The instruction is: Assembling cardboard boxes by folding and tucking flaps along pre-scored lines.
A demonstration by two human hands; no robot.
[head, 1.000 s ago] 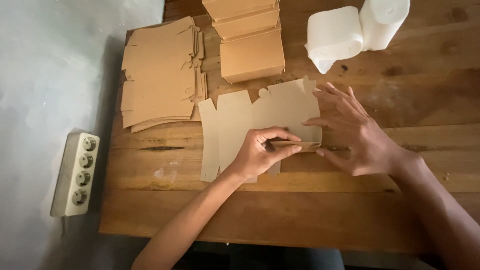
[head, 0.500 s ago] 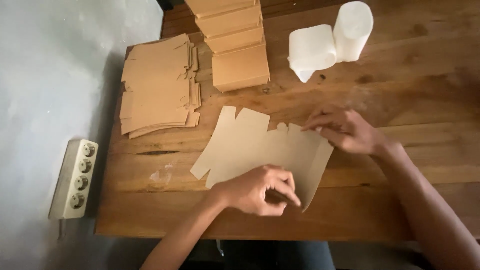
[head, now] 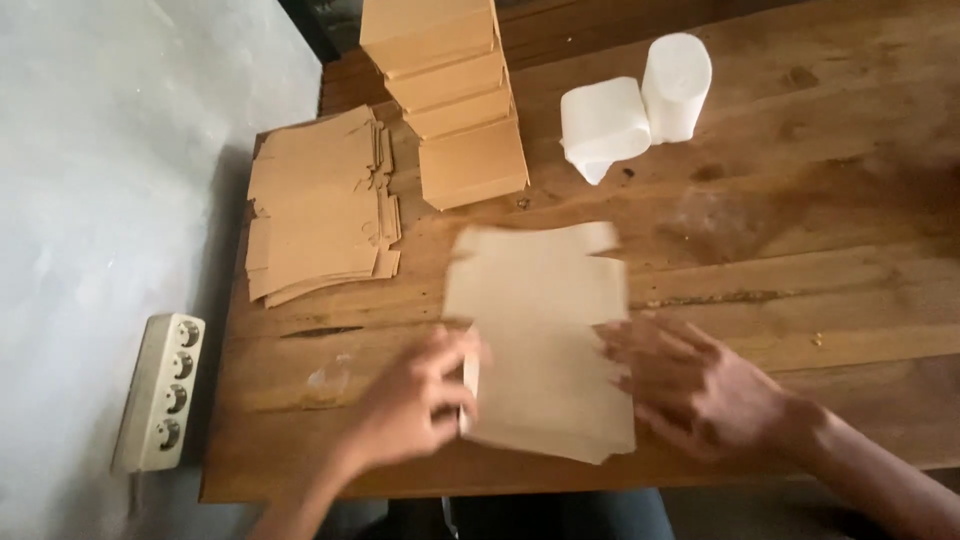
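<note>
Cardboard blank point(head: 545, 335) flat between both hands point(head: 415, 400).

cardboard blank point(head: 545, 335) mid-table; flat stack point(head: 320, 205) left — folded boxes point(head: 455, 100) behind; rolls point(head: 635, 115) right

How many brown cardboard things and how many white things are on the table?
Folded brown boxes in the stack: 4
Pile of flat brown cardboard sheets: 1 pile, sheets too many to count
Flat brown sheet between the left hand and right hand: 1
White rolls: 2
Total: 8
</note>
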